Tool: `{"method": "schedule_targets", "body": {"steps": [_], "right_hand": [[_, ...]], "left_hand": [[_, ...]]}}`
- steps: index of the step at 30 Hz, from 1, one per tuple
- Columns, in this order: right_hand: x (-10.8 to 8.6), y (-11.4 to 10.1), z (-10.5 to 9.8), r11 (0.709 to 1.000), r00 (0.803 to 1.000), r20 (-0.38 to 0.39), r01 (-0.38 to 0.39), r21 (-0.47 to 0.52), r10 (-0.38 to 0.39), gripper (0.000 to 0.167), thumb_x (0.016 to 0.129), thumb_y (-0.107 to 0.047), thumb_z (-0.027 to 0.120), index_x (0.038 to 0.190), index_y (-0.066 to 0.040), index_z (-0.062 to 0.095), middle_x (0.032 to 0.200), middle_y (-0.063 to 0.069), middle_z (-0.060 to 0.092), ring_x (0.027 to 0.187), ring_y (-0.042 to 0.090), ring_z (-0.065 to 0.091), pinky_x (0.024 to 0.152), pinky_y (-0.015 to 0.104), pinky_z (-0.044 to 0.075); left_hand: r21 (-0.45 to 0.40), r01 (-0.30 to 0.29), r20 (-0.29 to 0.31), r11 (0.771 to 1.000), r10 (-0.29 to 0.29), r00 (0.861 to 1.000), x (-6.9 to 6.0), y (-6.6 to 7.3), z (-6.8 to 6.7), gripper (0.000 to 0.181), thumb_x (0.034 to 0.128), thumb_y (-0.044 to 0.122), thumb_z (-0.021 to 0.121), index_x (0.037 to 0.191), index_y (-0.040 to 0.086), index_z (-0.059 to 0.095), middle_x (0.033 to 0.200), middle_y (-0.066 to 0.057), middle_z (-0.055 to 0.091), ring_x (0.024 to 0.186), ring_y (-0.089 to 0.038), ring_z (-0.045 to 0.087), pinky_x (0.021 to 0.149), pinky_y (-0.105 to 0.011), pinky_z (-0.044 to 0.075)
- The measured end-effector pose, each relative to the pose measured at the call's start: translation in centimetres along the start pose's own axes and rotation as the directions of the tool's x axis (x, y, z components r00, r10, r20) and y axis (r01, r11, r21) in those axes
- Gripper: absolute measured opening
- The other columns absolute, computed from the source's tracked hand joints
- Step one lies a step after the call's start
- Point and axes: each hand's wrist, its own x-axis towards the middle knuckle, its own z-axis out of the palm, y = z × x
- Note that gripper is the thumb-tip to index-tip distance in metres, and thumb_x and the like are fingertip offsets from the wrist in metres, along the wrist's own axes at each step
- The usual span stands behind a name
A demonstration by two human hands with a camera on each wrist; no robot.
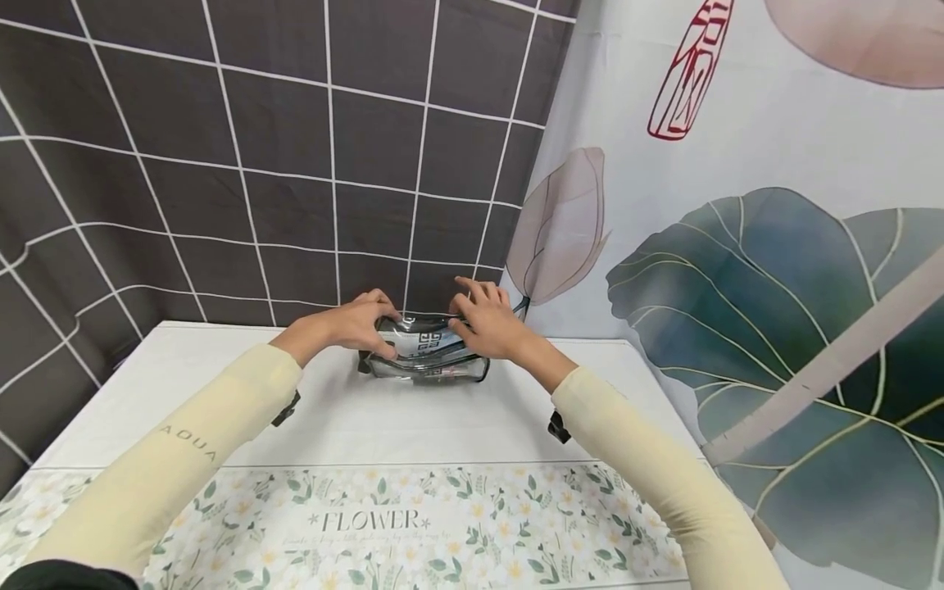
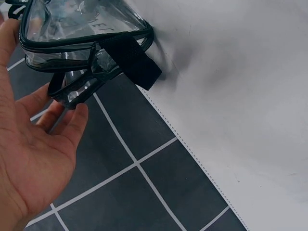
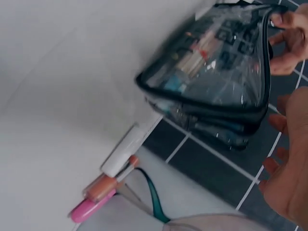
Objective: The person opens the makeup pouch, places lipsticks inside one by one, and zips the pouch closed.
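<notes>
A clear cosmetic bag [image 1: 435, 370] with black trim lies near the back of the white table. Small items show through its wall, among them something orange-red [image 3: 204, 54]. My left hand [image 1: 352, 325] holds the bag's left end, thumb in front and fingers toward the back. In the left wrist view a black strap tab [image 2: 132, 60] sticks out at that end. Over the upper right edge is my right hand [image 1: 492, 321], its fingers spread and loosely bent. From the right wrist, its fingers [image 3: 270, 166] appear apart from the bag.
Beside the bag, a white tube [image 3: 121, 150], an orange-tinted lip gloss [image 3: 100, 187] and a pink cosmetic tube [image 3: 91, 208] lie by the table edge. A dark gridded cloth [image 1: 280, 123] hangs behind, and a leaf-printed curtain [image 1: 774, 328] at the right. Floral print [image 1: 383, 533] covers the table's front.
</notes>
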Motion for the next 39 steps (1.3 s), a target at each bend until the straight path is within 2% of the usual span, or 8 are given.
{"method": "schedule_targets", "body": {"steps": [5,8,13,18,24,31,39], "right_hand": [[-0.2,1.8,-0.6,0.997,0.995,-0.066,-0.066,0.039,0.068,0.032,0.121,-0.028,0.045,0.138,-0.01,0.064,0.181,0.023,0.033,0.16,0.049,0.036,0.128,0.073,0.028],[-0.6,3.1,-0.8,0.992,0.99,-0.079,-0.113,0.052,0.117,0.032,0.12,-0.026,0.048,0.141,-0.008,0.064,0.179,0.024,0.037,0.16,0.05,0.036,0.127,0.072,0.028],[-1.6,5.0,-0.7,0.983,0.983,-0.038,-0.181,0.022,0.182,0.032,0.115,-0.021,0.055,0.141,-0.007,0.067,0.174,0.023,0.044,0.156,0.05,0.039,0.124,0.07,0.03],[-2.5,6.3,-0.1,0.978,0.978,0.019,-0.206,-0.027,0.207,0.03,0.111,-0.022,0.061,0.136,-0.008,0.073,0.169,0.022,0.049,0.154,0.05,0.041,0.123,0.07,0.031],[-3.6,7.5,1.5,0.967,0.966,0.094,-0.229,-0.114,0.24,0.03,0.108,-0.018,0.066,0.133,-0.013,0.081,0.175,0.022,0.044,0.156,0.049,0.039,0.122,0.067,0.032],[-4.3,7.8,2.8,0.959,0.96,0.132,-0.223,-0.177,0.248,0.022,0.1,-0.012,0.072,0.119,-0.014,0.083,0.177,0.025,0.042,0.158,0.053,0.039,0.122,0.068,0.034],[-4.3,7.9,3.5,0.95,0.948,0.159,-0.243,-0.198,0.276,0.025,0.098,-0.013,0.076,0.122,-0.017,0.083,0.179,0.023,0.039,0.154,0.05,0.041,0.118,0.064,0.037]], "left_hand": [[0.005,0.006,0.006,1.0,-0.006,1.0,-0.3,0.0,-0.3,0.08,0.0901,0.037,0.084,0.157,-0.001,0.062,0.159,-0.024,0.045,0.148,-0.044,0.045,0.122,-0.067,0.046],[0.003,0.005,0.014,1.0,-0.005,1.0,-0.2,-0.1,-0.4,0.08,0.0906,0.037,0.084,0.157,-0.001,0.062,0.16,-0.024,0.044,0.149,-0.044,0.045,0.123,-0.067,0.045],[0.001,-0.004,0.018,1.0,0.004,1.0,0.1,-0.2,-0.3,0.079,0.0919,0.037,0.083,0.158,-0.001,0.061,0.16,-0.023,0.044,0.15,-0.044,0.044,0.123,-0.067,0.045],[-0.001,0.01,0.013,1.0,-0.01,1.0,-0.2,-0.2,-0.2,0.079,0.0917,0.036,0.084,0.158,-0.001,0.061,0.161,-0.024,0.043,0.15,-0.044,0.044,0.123,-0.068,0.045],[-0.01,0.015,0.011,1.0,-0.015,1.0,-0.5,-0.1,0.2,0.083,0.089,0.038,0.084,0.158,-0.001,0.061,0.161,-0.025,0.043,0.15,-0.045,0.043,0.124,-0.068,0.045],[-0.006,0.014,0.008,1.0,-0.014,1.0,-0.2,0.1,0.3,0.083,0.0889,0.039,0.084,0.158,0.001,0.061,0.16,-0.023,0.044,0.149,-0.043,0.045,0.123,-0.066,0.046],[0.004,0.014,0.009,1.0,-0.014,1.0,-0.2,0.3,-0.1,0.083,0.0884,0.039,0.085,0.158,0.001,0.061,0.16,-0.023,0.044,0.149,-0.043,0.045,0.124,-0.066,0.046]]}}
